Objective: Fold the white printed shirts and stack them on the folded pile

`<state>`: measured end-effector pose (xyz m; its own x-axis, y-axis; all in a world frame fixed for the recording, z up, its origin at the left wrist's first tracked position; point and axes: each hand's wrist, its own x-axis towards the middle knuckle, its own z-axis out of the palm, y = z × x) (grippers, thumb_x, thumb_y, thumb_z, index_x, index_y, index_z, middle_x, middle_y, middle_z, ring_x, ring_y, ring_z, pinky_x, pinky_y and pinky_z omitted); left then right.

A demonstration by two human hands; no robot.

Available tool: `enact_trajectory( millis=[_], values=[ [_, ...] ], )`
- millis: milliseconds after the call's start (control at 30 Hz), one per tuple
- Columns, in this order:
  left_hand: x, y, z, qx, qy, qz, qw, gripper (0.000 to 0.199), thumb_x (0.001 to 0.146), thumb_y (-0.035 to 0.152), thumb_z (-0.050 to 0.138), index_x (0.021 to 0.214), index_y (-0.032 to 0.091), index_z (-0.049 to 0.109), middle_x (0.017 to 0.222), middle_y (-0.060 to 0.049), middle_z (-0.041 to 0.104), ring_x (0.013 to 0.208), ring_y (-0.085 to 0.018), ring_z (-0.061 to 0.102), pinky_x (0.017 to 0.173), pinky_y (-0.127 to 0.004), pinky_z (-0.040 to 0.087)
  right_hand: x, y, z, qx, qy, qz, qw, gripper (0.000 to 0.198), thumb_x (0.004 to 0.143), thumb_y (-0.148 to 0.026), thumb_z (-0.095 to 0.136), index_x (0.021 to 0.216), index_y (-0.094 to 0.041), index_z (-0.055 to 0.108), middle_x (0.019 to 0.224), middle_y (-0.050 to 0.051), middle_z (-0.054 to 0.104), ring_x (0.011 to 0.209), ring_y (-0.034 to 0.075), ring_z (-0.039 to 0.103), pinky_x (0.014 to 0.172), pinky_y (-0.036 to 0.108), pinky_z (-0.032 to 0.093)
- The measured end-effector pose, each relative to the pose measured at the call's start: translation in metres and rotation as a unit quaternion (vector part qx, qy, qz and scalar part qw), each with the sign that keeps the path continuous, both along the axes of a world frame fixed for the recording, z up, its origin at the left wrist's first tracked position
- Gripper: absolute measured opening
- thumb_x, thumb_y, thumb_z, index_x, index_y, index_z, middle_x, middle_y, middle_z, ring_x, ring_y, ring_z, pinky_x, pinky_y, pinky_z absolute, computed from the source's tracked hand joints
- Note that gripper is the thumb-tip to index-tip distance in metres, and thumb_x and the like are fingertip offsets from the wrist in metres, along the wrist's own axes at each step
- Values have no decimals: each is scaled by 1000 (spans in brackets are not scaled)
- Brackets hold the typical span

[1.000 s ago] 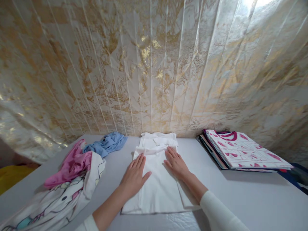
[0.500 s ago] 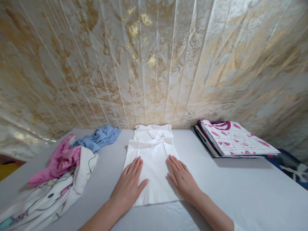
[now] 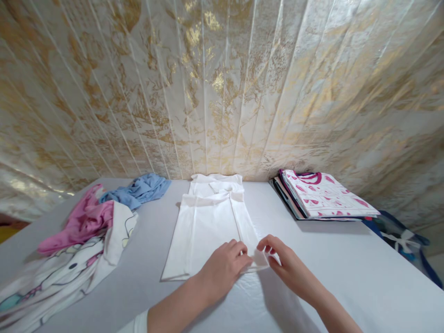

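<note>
A white garment (image 3: 211, 231), folded into a long narrow strip, lies in front of me with its far end against the curtain. My left hand (image 3: 225, 266) has crossed to the garment's near right part; its fingers are curled onto the cloth and the thumb points right, seemingly pinching the near edge. Just beside the near right corner hovers my right hand (image 3: 282, 259), its fingers bent and the thumb apart from them. No cloth shows between its fingers.
At left lie a crumpled blue cloth (image 3: 138, 190), a pink garment (image 3: 85, 222) and a white printed cloth (image 3: 74, 277). A stack of folded clothes (image 3: 329, 196) stands at back right. Beyond its edge is a dark blue see-through bag (image 3: 405, 243). A gold-patterned curtain (image 3: 222, 92) closes off the back.
Both hands have left their flat pose on the garment. My left hand moved right and curled; my right hand moved slightly right and lifted off. The garment's near end spreads wider.
</note>
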<state>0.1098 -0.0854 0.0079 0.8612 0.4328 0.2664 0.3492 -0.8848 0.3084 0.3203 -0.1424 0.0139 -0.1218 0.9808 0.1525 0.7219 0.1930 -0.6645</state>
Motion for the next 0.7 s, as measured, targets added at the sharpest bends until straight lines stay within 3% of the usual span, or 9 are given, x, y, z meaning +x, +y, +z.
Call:
enact_trajectory(
  millis=[133, 233, 433, 600, 700],
  values=[
    [14, 16, -5, 25, 21, -41, 999, 13, 94, 14, 52, 92, 19, 63, 94, -2, 60, 83, -16, 57, 71, -26, 48, 7, -7, -5, -34, 11, 9, 999, 34, 67, -2, 40, 90, -24, 54, 90, 2, 57, 84, 18, 56, 77, 32, 49],
    [16, 21, -9, 17, 8, -50, 999, 10, 95, 16, 53, 92, 19, 62, 96, -2, 61, 85, -17, 57, 73, -26, 48, 2, -6, -2, -37, 9, 28, 999, 34, 67, -1, 42, 89, -23, 55, 93, 2, 56, 84, 18, 55, 75, 30, 48],
    [18, 22, -16, -42, -47, -16, 998, 12, 98, 19, 48, 94, 17, 60, 95, -3, 62, 89, -17, 59, 77, -25, 47, -12, -4, -7, 41, -54, 27, 997, 26, 73, -6, 57, 94, -23, 56, 99, 4, 59, 96, 23, 52, 85, 37, 45],
    [15, 22, -17, -97, -87, -1, 992, 11, 96, 15, 49, 96, 20, 59, 95, 0, 62, 87, -13, 61, 77, -21, 46, -8, 1, -22, 69, -75, 29, 994, 25, 79, 0, 49, 88, -22, 53, 90, 3, 59, 85, 21, 52, 73, 34, 44],
    [15, 22, -19, -110, -96, 7, 989, 21, 87, 8, 52, 102, 20, 58, 100, -2, 63, 93, -17, 59, 84, -27, 46, -4, 1, -25, 73, -71, 40, 994, 27, 78, 4, 46, 85, -22, 51, 88, 3, 59, 82, 20, 51, 71, 33, 43]
  ],
)
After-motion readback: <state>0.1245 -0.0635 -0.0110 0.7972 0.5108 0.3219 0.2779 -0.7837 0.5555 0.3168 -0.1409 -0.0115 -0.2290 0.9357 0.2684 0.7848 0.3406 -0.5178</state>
